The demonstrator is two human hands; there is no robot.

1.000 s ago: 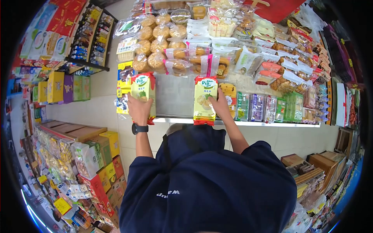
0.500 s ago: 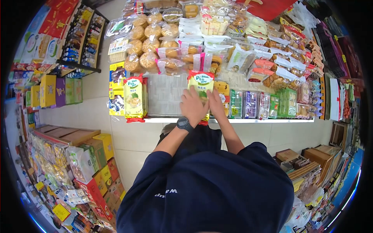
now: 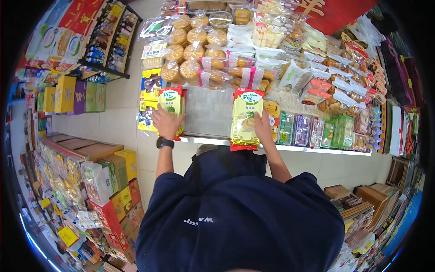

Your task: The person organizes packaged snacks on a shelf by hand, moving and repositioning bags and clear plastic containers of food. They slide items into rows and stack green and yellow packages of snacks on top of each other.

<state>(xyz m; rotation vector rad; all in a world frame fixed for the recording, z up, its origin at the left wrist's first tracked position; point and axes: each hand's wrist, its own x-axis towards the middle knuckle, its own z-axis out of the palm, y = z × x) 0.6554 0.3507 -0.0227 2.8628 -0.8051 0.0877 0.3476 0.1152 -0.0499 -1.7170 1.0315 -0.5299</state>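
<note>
Two groups of yellow-green pie packets with red crimped ends stand at the front edge of the display table. My left hand (image 3: 166,123), with a dark watch on its wrist, lies spread over the face of the left pie packet (image 3: 178,100), covering much of it. My right hand (image 3: 264,128) is closed on the right edge of the right pie packet (image 3: 244,119); some of its fingers are hidden at the packet's side. Between the two packets lies a bare grey strip of the table (image 3: 207,113).
Bagged round cakes (image 3: 196,36) and other wrapped pastries are piled behind. Right of the packets stand yellow biscuits (image 3: 272,109), green packs (image 3: 286,127) and purple packs (image 3: 301,129). Blue-and-yellow packs (image 3: 149,95) sit at the left end. Stacked cartons (image 3: 124,199) stand at lower left.
My left hand has left the right pie packet and moved left onto the left one. My right hand stays at the right packet's edge, whose face now shows more. The view has shifted slightly.
</note>
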